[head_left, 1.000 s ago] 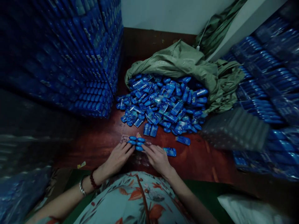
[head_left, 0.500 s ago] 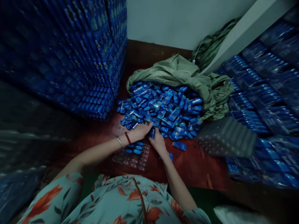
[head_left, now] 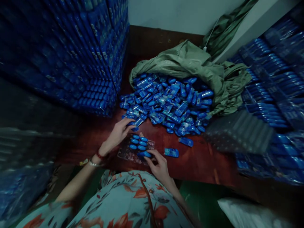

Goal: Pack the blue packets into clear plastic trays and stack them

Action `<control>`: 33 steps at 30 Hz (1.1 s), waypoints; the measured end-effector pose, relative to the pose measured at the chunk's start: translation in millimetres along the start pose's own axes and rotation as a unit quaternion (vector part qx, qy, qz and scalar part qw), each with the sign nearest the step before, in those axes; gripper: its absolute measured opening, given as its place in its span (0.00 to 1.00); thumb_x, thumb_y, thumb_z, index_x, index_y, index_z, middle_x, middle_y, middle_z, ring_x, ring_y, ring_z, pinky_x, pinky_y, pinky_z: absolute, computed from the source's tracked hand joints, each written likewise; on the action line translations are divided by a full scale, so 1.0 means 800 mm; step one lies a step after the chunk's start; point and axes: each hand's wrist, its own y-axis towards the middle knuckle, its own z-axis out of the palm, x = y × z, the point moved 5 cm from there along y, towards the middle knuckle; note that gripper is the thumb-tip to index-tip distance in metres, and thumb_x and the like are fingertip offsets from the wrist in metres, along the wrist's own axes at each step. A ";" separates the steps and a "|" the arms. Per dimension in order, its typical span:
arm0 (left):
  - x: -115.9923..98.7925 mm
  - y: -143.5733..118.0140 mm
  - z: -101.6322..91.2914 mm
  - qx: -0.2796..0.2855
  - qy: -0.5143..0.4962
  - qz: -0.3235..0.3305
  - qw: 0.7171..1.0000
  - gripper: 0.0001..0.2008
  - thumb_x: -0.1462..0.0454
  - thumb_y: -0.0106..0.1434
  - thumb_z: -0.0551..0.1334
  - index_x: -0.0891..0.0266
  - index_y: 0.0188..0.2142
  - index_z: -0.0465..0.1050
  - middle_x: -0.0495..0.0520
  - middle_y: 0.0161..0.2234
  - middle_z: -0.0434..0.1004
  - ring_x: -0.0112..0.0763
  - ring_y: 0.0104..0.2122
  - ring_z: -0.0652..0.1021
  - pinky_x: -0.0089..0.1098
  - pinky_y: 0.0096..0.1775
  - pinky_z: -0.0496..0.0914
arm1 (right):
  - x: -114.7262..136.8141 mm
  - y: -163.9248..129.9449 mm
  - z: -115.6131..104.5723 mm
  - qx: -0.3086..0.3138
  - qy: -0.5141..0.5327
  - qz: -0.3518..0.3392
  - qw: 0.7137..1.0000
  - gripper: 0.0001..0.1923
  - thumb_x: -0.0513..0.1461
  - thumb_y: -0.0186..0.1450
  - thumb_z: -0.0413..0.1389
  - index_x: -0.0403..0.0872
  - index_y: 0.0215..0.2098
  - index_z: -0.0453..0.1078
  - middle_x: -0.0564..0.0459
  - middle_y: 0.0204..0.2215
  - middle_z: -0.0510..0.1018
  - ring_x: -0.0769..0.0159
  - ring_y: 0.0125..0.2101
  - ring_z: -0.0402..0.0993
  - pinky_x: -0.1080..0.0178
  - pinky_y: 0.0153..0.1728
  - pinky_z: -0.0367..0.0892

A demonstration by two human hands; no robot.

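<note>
In a clear plastic tray (head_left: 123,153) in front of me stand several blue bottles (head_left: 138,142) in short rows. My right hand (head_left: 158,163) pinches a small blue bottle (head_left: 143,154) at the tray's near right part. At the tray's far left, my left hand (head_left: 120,128) has its fingers closed on another blue bottle (head_left: 135,129), by the near edge of the heap. Many more small, shiny blue bottles (head_left: 171,101) with printed fronts lie heaped beyond. Two loose bottles (head_left: 171,152) lie flat to the right of the tray.
A green sack (head_left: 180,61) gapes around the back of the heap. Tall stacks of packed blue bottles (head_left: 99,57) rise at the left, and more packs (head_left: 268,95) at the right. A stack of empty trays (head_left: 239,133) rests on the red surface (head_left: 199,164).
Both hands have drawn apart from the heap's near edge. The right came down to the tray with a bottle, while the left went leftward. Another loose bottle now shows right of the tray.
</note>
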 end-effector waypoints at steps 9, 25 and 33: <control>-0.011 -0.140 -0.002 -0.055 -0.007 -0.074 0.996 0.10 0.64 0.63 0.59 0.61 0.45 0.69 0.53 0.37 0.74 0.31 0.36 0.75 0.30 0.38 0.71 | 0.002 0.017 0.010 0.097 -0.212 -0.165 0.958 0.17 0.29 0.65 0.44 0.46 0.49 0.64 0.46 0.40 0.73 0.65 0.41 0.73 0.63 0.41 0.72; -0.017 -0.124 0.072 0.090 0.271 0.151 0.946 0.14 0.71 0.65 0.48 0.67 0.47 0.67 0.61 0.40 0.72 0.38 0.41 0.71 0.37 0.41 0.71 | 0.061 0.059 0.039 0.290 -0.484 -0.173 0.807 0.12 0.30 0.64 0.48 0.45 0.45 0.65 0.47 0.35 0.71 0.61 0.35 0.70 0.63 0.31 0.68; -0.019 -0.121 0.082 0.069 0.314 0.174 0.931 0.16 0.71 0.66 0.47 0.66 0.49 0.67 0.61 0.41 0.74 0.39 0.42 0.71 0.38 0.42 0.67 | 0.038 0.042 0.023 0.148 -0.408 -0.195 0.880 0.16 0.32 0.65 0.49 0.47 0.51 0.66 0.47 0.35 0.74 0.63 0.33 0.72 0.63 0.33 0.69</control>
